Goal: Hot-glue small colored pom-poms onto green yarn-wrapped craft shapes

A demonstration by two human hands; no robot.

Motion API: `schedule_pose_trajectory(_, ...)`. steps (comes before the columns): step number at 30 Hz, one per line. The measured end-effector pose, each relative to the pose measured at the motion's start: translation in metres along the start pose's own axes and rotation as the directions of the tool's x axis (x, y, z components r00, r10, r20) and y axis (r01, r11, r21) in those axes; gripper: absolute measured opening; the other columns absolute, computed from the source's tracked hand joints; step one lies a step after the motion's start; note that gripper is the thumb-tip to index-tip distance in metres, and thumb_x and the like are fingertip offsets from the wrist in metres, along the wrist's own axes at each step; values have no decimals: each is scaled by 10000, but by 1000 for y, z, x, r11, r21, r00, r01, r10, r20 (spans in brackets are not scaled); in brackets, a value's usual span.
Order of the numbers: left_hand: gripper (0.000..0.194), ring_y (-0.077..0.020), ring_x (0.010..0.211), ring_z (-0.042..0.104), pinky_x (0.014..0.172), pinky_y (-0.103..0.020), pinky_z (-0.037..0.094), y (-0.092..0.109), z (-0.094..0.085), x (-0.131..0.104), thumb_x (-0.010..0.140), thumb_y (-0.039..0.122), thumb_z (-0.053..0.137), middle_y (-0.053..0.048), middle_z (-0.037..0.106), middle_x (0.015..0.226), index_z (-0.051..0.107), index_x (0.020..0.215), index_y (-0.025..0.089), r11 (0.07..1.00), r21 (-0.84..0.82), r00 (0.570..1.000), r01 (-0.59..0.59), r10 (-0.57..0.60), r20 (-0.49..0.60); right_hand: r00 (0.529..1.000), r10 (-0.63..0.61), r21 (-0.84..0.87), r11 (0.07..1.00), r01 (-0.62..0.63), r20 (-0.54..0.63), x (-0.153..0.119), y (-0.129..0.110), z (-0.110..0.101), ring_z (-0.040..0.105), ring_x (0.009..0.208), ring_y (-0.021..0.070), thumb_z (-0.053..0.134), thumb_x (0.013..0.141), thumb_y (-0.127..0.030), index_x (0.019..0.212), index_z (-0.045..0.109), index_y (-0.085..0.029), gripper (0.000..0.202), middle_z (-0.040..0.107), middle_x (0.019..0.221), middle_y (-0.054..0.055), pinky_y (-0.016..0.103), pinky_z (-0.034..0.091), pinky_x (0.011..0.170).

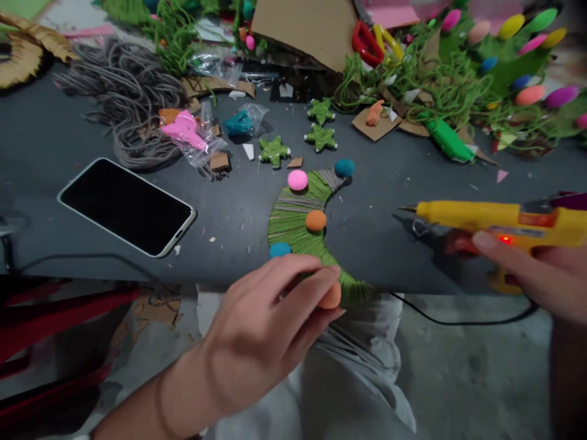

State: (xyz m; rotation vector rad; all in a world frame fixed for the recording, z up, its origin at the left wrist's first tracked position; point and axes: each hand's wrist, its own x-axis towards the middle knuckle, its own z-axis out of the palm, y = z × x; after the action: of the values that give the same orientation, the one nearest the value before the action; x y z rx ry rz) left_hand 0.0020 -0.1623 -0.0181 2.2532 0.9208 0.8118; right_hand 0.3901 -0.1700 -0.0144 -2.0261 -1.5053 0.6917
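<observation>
In the head view, my left hand (275, 318) pinches an orange ball (331, 297) between thumb and fingers. It hovers over the lower part of a crescent (293, 226) wrapped in green and grey yarn. On the crescent sit a pink ball (298, 179), a dark teal ball (345, 167) at the upper tip, another orange ball (316, 220) and a blue ball (280, 249), partly covered by my hand. My right hand (527, 263) grips a yellow hot glue gun (486, 217) by its handle. Its nozzle points left, apart from the crescent, and a red light glows on its side.
A phone (128, 206) lies left on the dark table (238, 208). Behind are grey yarn (132, 91), small green yarn stars (274, 151), scissors (367, 44), a green brush-like piece (447, 139) and tangled green yarn. The gun's black cord (458, 321) hangs past the front edge.
</observation>
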Motion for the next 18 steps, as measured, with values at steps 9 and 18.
schedule_pose_trajectory(9, 234, -173, 881, 690, 819, -332, 532, 2, 11, 11, 997, 200, 686, 3, 794, 1212, 697, 1230, 187, 953, 302, 999, -33, 19, 51, 1000, -4, 341, 940, 7, -7, 4, 16, 22, 746, 771, 200, 815, 844, -561, 835, 817, -248, 313, 786, 854, 56, 281, 639, 684)
schedule_pose_trajectory(18, 346, -87, 662, 647, 598, -247, 492, -1, 8, 4, 1013, 230, 651, -40, 745, 1318, 653, 1359, 250, 933, 356, 999, -40, 29, 37, 999, 7, 280, 960, 4, -39, 7, 18, 23, 755, 774, 207, 822, 797, -611, 874, 822, -243, 376, 800, 882, 69, 290, 642, 686)
